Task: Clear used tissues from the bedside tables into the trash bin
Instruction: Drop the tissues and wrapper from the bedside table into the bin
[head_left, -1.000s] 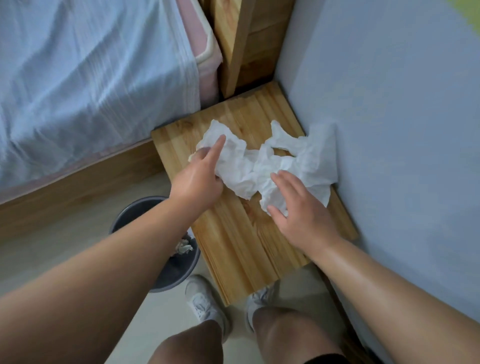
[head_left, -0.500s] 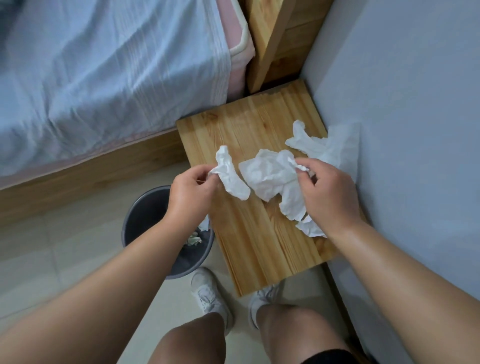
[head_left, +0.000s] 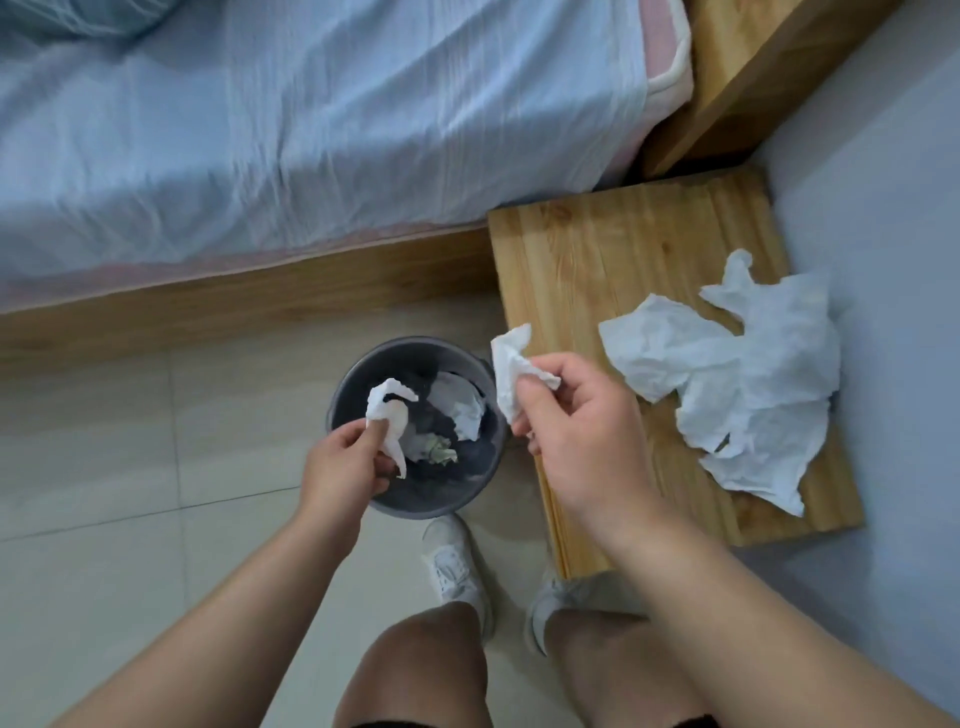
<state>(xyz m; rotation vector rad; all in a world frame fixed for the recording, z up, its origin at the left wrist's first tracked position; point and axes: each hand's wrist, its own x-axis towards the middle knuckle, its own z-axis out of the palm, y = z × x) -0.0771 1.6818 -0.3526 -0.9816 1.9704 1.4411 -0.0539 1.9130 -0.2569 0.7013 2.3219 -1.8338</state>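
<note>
both hands had swung from the bedside table (head_left: 613, 249) toward the trash bin (head_left: 343, 384). left hand (head_left: 345, 462) pinched a tissue (head_left: 387, 410) over it; right hand (head_left: 576, 436) gripped another tissue (head_left: 511, 369) beside the rim, so an early release risked the floor. more tissues (head_left: 748, 384) lay on the table.

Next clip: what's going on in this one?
A person is clearing tissues into the trash bin. The left hand holds a small tissue over its opening; the right hand pinches a second tissue at the edge of the bedside table. Larger crumpled tissues lie on the table, not yet cleared.
</note>
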